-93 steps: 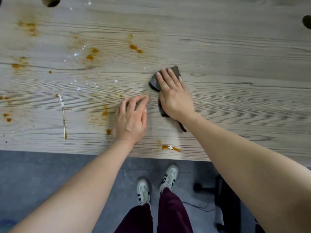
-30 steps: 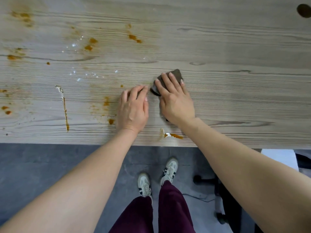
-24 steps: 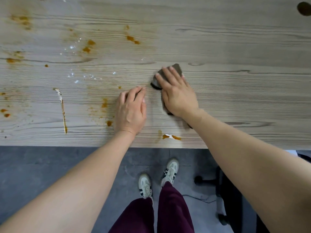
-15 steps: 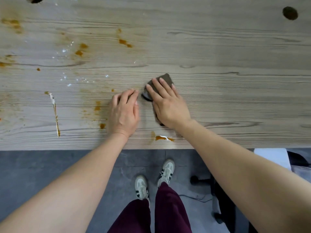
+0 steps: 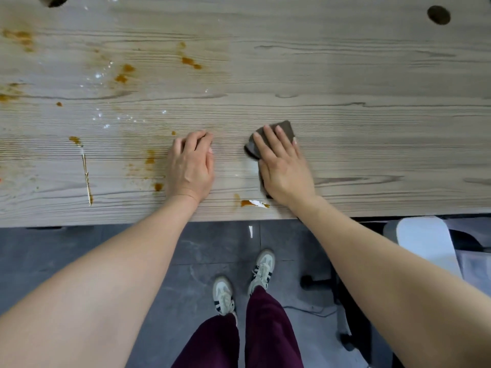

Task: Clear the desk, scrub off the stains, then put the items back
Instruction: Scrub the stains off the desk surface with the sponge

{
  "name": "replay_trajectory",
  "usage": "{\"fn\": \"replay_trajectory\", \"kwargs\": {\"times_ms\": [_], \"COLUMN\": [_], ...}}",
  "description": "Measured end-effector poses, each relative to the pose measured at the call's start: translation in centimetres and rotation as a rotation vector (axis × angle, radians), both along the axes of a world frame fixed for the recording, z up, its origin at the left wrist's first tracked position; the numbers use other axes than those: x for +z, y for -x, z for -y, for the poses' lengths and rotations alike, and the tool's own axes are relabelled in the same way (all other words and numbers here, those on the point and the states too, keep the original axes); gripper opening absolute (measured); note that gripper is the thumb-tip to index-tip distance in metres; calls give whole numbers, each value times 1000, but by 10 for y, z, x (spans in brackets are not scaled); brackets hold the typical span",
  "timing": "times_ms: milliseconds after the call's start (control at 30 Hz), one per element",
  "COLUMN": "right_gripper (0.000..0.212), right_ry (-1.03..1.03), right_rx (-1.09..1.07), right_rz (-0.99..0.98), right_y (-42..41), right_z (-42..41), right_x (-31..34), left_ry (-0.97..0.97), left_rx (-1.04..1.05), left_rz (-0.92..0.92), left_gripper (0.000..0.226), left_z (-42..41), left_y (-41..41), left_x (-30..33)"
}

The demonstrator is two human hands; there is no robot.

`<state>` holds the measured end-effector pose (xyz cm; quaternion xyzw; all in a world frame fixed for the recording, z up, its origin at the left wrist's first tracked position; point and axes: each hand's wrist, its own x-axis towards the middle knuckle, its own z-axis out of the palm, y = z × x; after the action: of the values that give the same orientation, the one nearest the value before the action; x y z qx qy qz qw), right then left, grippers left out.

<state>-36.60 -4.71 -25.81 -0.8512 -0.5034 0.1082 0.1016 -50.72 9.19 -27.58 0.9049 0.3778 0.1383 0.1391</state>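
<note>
A light wooden desk (image 5: 345, 75) fills the upper half of the view. Orange-brown stains (image 5: 190, 61) dot its left and middle parts, and one smear with a white patch (image 5: 253, 203) lies near the front edge between my arms. My right hand (image 5: 283, 166) presses flat, fingers straight, on a dark brown cloth (image 5: 285, 128) that shows beyond my fingertips. My left hand (image 5: 191, 166) rests on the bare wood to the left, its fingertips bent down against the surface, holding nothing.
Two round cable holes (image 5: 438, 15) sit at the desk's far corners. A long thin streak (image 5: 86, 172) runs toward the front edge at the left. Below the desk edge are grey floor tiles, my shoes, and a chair (image 5: 425, 243) at the right.
My right hand has slid the cloth to the right, opening a gap between my two hands. My left hand has stayed in about the same spot.
</note>
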Motion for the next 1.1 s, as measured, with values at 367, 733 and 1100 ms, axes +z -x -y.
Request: {"fn": "replay_trajectory", "kwargs": {"times_ms": [367, 733, 1100], "right_gripper": [52, 53, 52], "right_ry": [54, -30, -13], "right_rx": [-348, 49, -387], "right_rz": [63, 1, 79], "right_y": [-27, 96, 28], "right_z": [70, -22, 38], "right_x": [-2, -8, -8], "left_ry": [-47, -124, -106], "left_rx": [-21, -19, -2], "left_rz": [-71, -43, -74], "left_gripper": [35, 38, 40], "left_z": [21, 19, 21], "left_y": [72, 77, 76], "left_x": [2, -10, -9]}}
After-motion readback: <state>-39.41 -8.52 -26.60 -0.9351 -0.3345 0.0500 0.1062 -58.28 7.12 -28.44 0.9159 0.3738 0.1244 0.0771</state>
